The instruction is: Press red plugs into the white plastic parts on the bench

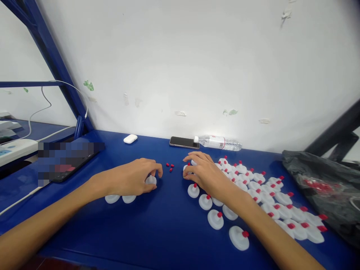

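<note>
Left of tiny red caps [171, 170], left hand [134, 175] grips a domed, whitish disc [151, 180]; rightward, right hand [207, 173] curls its fingers, hold unclear.

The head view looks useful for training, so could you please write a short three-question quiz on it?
1. How many loose small red plastic pieces lie between the left hand and the right hand?
2. True or false: a clear plastic bottle with a white cap lies on its side near the white wall.
3. Beside which hand do most of the white round plastic discs with red tips lie: A, left; B, right?

Key: 1. Three; 2. True; 3. B.
</note>
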A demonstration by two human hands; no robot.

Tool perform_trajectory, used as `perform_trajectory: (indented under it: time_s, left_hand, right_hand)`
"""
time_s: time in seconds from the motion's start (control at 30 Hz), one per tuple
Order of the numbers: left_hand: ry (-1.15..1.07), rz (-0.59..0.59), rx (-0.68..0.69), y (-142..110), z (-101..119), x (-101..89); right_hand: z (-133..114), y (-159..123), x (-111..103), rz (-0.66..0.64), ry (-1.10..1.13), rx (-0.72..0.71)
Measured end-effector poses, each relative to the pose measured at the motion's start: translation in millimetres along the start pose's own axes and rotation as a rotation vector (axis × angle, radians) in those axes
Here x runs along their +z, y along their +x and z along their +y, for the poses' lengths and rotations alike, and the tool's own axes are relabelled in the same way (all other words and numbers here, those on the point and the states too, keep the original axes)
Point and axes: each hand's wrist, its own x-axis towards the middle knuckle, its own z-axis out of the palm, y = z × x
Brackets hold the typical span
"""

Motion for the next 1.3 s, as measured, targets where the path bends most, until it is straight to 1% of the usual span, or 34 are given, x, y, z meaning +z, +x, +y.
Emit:
perform_trajectory:
  time_s: [0.07,0.2,0.33,0.43,0.5,0.57,0.67,0.77,0.87,1.0,1.07,1.1,1.2,1.3]
  left_hand:
    - [-0.012,0.025,0.022,1.8,-0.7,2.9]
    - [-0.016,0.132,0.053,6.9,-2.7,10.9]
    - [-0.02,0.24,0.14,10.9,-3.8,15.9]
    - [-0.024,0.329,0.19,12.7,-4.9,16.7]
    - [-0.019,0.391,0.216,14.0,-5.9,16.8]
    - [-0.011,0.466,0.25,15.2,-6.7,16.8]
    - [-0.005,0.625,0.311,15.5,-6.3,16.1]
    - [0.014,0.787,0.374,13.5,-5.3,12.7]
    - [0.064,0.884,0.409,11.1,-6.2,5.0]
    - [0.105,1.006,0.409,9.5,-9.8,-6.9]
    - [0.124,1.039,0.4,9.3,-10.1,-8.9]
    - [0.141,1.034,0.403,9.3,-9.6,-8.3]
    - [0.206,0.952,0.459,9.3,-6.2,-1.4]
    - [0.241,0.888,0.546,9.5,-2.4,8.2]
  right_hand:
    - [-0.8,0.3,-1.5,0.005,-0.005,0.0]
    - [-1.1,0.0,-5.6,0.009,-0.049,0.008]
    - [2.4,-0.5,-5.9,0.0,-0.091,0.021]
    - [2.9,0.5,-6.7,0.028,-0.057,0.016]
    - [-0.2,2.4,-10.4,0.071,0.032,0.031]
    - [-6.1,5.0,-16.7,0.129,0.173,0.082]
    - [-17.1,8.6,-27.9,0.203,0.415,0.203]
    - [-25.1,10.4,-35.7,0.232,0.604,0.288]
    - [-28.7,10.9,-39.2,0.27,0.667,0.321]
    - [-32.9,11.5,-41.8,0.311,0.719,0.337]
    - [-36.2,11.9,-43.0,0.322,0.769,0.337]
    - [-38.0,12.0,-43.3,0.327,0.793,0.33]
    - [-42.8,12.1,-42.8,0.343,0.825,0.316]
    - [-45.6,11.4,-40.1,0.338,0.789,0.317]
